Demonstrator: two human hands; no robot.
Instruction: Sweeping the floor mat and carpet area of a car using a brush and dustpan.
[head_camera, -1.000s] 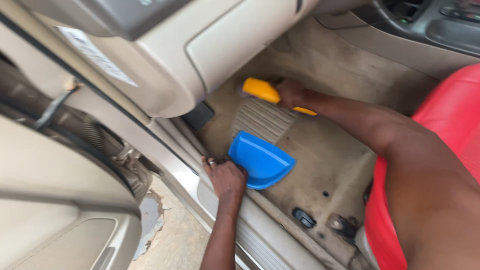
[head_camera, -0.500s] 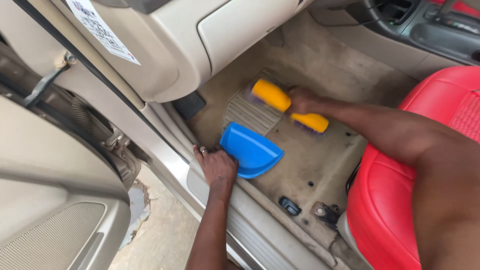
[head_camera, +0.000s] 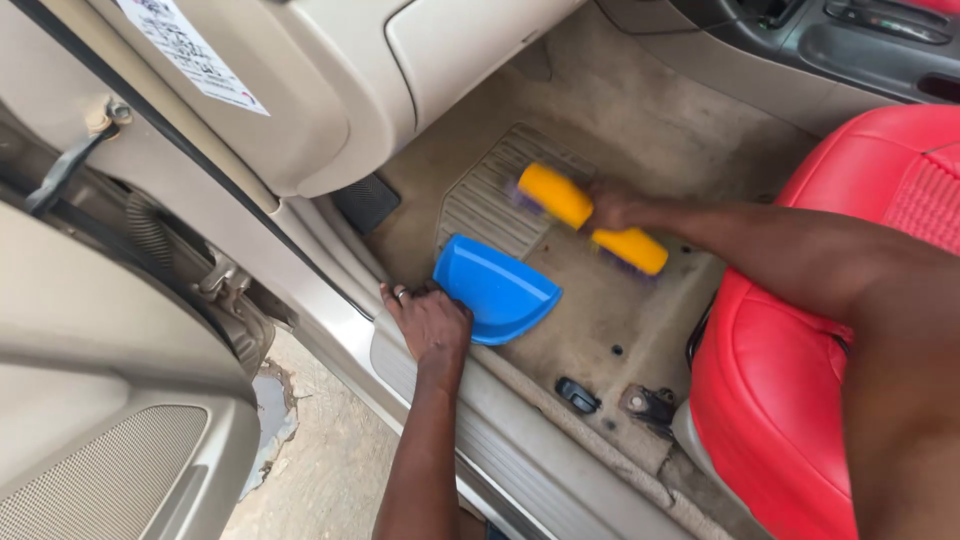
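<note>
View down into a car footwell through the open door. The right hand (head_camera: 612, 205) closes around the middle of a yellow brush (head_camera: 592, 218), hiding its grip; purplish bristles seem to show beneath, though blurred. The left hand (head_camera: 432, 322) clasps the rear edge of a blue dustpan (head_camera: 495, 288), whose handle is covered. Both tools rest on the soiled beige floor mat (head_camera: 600, 320), just apart, beside the door sill (head_camera: 500, 440). A red seat (head_camera: 790, 400) is cut off at right. A white rectangular label (head_camera: 190, 52) sits on the door frame, upper left.

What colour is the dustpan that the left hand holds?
The dustpan is bright blue, seen best in the head view.
</note>
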